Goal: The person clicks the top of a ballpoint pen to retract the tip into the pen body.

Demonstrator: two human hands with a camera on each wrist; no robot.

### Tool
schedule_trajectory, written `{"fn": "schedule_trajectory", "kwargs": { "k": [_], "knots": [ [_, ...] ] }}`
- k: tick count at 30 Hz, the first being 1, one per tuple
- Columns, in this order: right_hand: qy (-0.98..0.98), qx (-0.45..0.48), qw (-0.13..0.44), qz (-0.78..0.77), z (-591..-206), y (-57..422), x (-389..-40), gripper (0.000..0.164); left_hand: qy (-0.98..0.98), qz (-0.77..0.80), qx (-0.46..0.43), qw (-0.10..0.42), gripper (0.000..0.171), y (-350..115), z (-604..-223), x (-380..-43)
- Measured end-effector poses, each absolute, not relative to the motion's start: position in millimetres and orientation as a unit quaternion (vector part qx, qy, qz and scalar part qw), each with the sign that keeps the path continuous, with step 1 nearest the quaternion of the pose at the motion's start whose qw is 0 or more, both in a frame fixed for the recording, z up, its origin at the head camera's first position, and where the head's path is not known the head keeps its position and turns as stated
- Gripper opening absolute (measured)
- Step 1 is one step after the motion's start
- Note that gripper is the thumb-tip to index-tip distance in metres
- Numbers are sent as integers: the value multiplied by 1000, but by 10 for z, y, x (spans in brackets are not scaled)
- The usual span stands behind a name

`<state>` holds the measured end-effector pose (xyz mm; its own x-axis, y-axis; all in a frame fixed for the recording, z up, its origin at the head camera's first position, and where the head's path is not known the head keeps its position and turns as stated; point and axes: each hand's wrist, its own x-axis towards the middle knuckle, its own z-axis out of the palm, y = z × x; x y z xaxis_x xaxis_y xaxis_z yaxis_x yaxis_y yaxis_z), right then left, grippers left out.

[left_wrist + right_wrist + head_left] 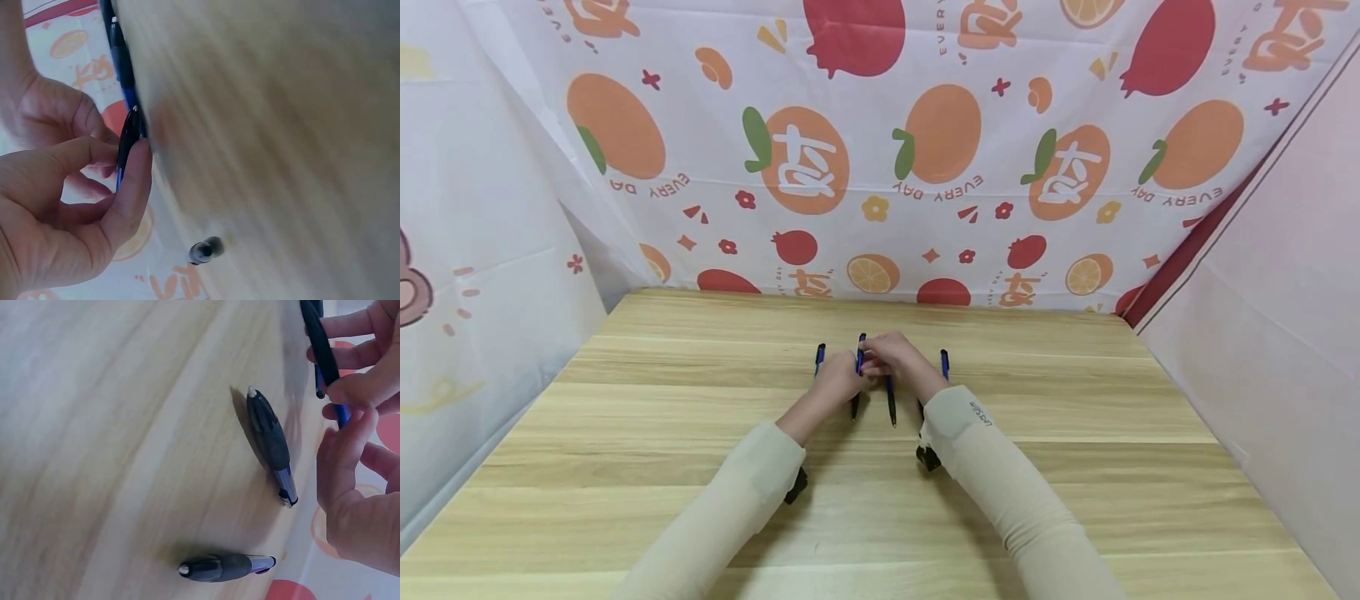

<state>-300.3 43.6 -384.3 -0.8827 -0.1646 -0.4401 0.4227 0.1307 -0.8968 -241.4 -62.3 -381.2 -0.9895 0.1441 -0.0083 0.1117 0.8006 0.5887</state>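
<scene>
A blue ballpoint pen with a black grip (861, 357) is held between both hands near the back of the table. My left hand (837, 377) pinches its black grip (320, 347) between thumb and fingers. Around the blue barrel close to the clip end, my right hand (891, 352) pinches with thumb and forefinger. A similar pen (891, 404) lies just right of the hands, its tip toward me. Farther right, another pen (945, 364) is partly covered by the right forearm. To the left, a third pen (820, 357) is mostly hidden behind the left hand.
The wood-grain table (700, 467) reaches back to a fruit-print curtain (872, 150). White cloth hangs at the left (490, 250) and right (1262, 317) sides. Black wrist devices (928, 457) show under both sleeves.
</scene>
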Motion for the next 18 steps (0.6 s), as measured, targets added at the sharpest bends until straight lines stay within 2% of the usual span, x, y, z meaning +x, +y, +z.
{"fn": "schedule_trajectory", "kwargs": {
  "k": [3,7,9,14,18],
  "knots": [
    [697,93,232,-673,-3829,440,-3032,10,945,318,69,22,22,-637,-3768,-2402],
    [687,92,236,-681,-3795,447,-3049,18,936,345,56,24,16,-670,-3723,-2404],
    [689,86,240,-679,-3767,463,-3044,22,912,406,38,54,13,-705,-3721,-2408],
    [687,57,268,-673,-3694,529,-3023,31,766,620,-3,172,29,-839,-3773,-2417],
    [669,39,303,-677,-3654,579,-3030,38,705,675,-1,217,32,-927,-3788,-2387]
  ]
}}
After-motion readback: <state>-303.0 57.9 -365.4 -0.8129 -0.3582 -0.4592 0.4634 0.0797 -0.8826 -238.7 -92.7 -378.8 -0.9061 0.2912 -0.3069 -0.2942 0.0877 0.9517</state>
